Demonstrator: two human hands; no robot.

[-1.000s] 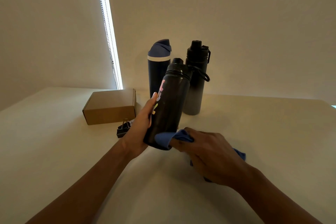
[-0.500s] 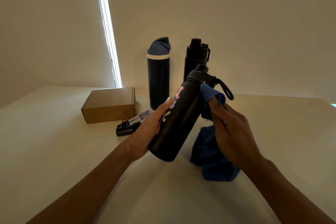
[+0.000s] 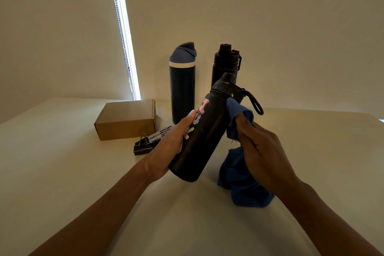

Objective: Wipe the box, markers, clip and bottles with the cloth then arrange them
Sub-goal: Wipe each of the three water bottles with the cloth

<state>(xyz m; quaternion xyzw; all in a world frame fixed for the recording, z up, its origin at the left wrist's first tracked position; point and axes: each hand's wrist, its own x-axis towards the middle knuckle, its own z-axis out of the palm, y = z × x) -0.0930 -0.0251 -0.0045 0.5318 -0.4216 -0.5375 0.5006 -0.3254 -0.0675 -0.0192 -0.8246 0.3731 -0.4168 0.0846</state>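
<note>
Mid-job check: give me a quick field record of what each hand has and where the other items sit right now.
left hand: left hand grips the stickered black bottle, tilted, base lifted off the table
right hand: right hand holds the blue cloth against the bottle's shoulder, below the cap
standing bottles: navy bottle and black bottle, upright at the back
box: cardboard box, closed, back left
small items: binder clip and markers in front of the box
</note>
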